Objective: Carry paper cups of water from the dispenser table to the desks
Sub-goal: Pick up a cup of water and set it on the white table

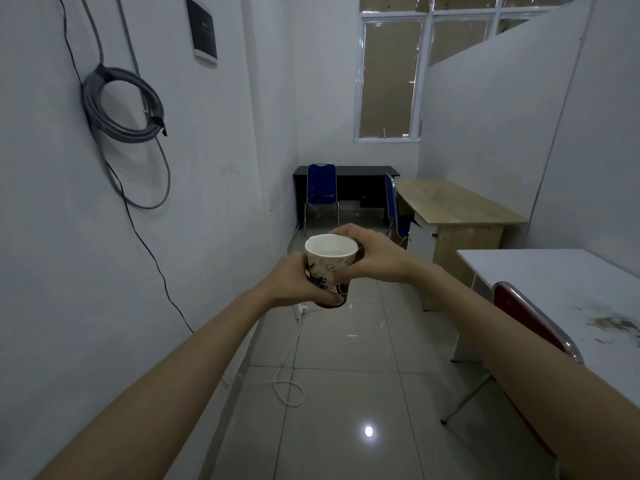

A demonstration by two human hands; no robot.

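Note:
A printed paper cup (pixel 329 263) with water in it is held upright in front of me, above the tiled floor. My left hand (pixel 294 284) wraps its lower half from the left. My right hand (pixel 370 254) grips its rim and upper side from the right. A white desk (pixel 540 271) stands at the right, close by. Further on at the right is a wooden desk (pixel 453 202), and a black desk (pixel 360 171) stands against the far wall.
A red chair (pixel 530 317) is tucked at the white desk. Blue chairs (pixel 322 188) stand by the far desks. A white cable with a power strip (pixel 299 310) lies on the floor along the left wall, where coiled cables (pixel 121 105) hang.

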